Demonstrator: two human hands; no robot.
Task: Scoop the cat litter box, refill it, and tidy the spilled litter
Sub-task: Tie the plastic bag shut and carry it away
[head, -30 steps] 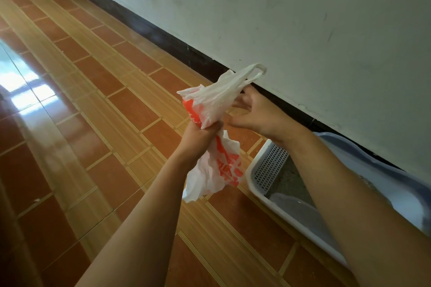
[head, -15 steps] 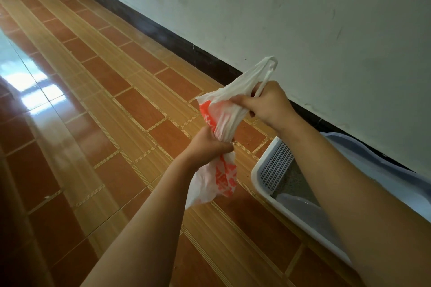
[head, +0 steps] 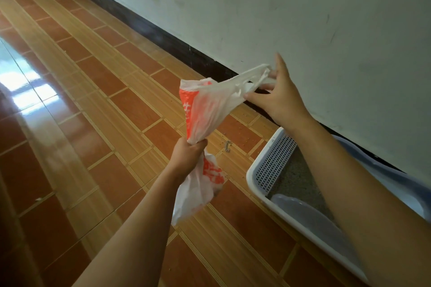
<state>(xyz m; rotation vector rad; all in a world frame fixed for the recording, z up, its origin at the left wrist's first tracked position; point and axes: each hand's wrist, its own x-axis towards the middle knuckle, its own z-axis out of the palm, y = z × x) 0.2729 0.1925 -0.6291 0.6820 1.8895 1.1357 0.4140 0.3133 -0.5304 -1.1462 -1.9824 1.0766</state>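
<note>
We hold the bag (head: 205, 109) up in the air over the floor (head: 93, 105), just left of the litter box (head: 261, 184) that sits against the wall (head: 303, 18). Our left hand (head: 189, 151) is fisted tight round the bag's middle, its grip clamped on the gathered plastic, so the lower half hangs limp below the fist and the upper half fans out above it. We judge this choke hold keeps the bag steady while the top is worked open. Our right hand (head: 279, 98) is at the bag's handles (head: 254, 74), pulling them toward the wall; thumb and some fingers pinch the plastic while the forefinger sticks straight up, so that grip is only partly closed on the handles. The stretch between the two hands draws the upper bag taut, likely to find the mouth before scooping waste into it.

Both forearms reach forward, the left lower and nearer the middle, the right higher with its wrist bent back. The box holds grey litter (head: 296, 177) beside its white grid (head: 272, 161). Spilled grains (head: 242, 121) dot the floor near the box's far corner.
</note>
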